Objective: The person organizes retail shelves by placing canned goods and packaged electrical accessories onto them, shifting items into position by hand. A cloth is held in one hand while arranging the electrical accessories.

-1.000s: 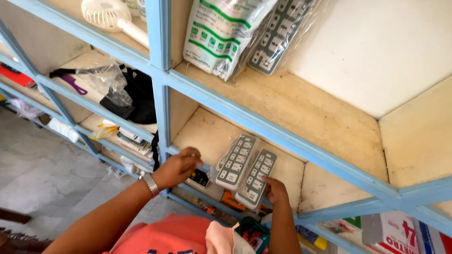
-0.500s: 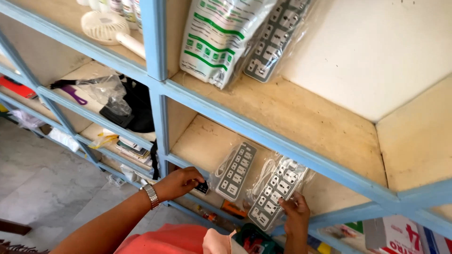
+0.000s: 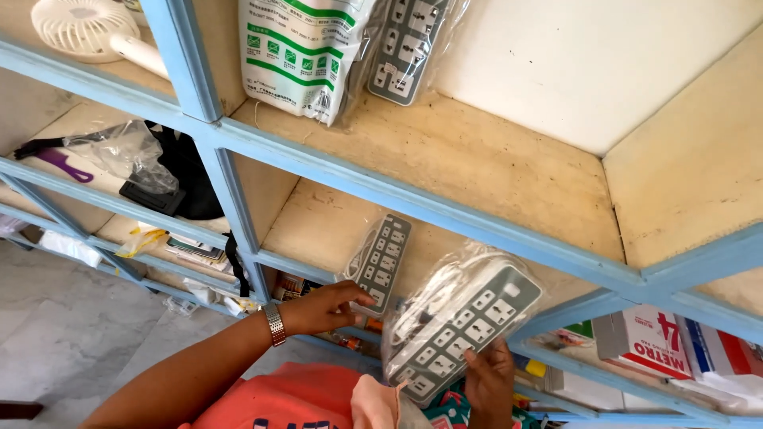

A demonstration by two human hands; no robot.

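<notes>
My right hand (image 3: 489, 380) grips the lower end of a grey power strip wrapped in clear plastic (image 3: 461, 319) and holds it tilted out in front of the blue-framed shelf (image 3: 413, 202). My left hand (image 3: 322, 308), with a metal watch on the wrist, rests its fingertips on the bottom of a second grey power strip (image 3: 381, 262) that lies in the lower compartment.
Up on the higher shelf stand a white and green package (image 3: 306, 52) and another bagged power strip (image 3: 405, 48). A white fan (image 3: 83, 28) sits at the upper left. Bags and a purple tool (image 3: 67, 165) fill the left compartments; boxes (image 3: 644, 338) lie at the lower right.
My right hand has pulled the bagged power strip out of the lower compartment and to the right. My left hand has shifted onto the strip still lying there.
</notes>
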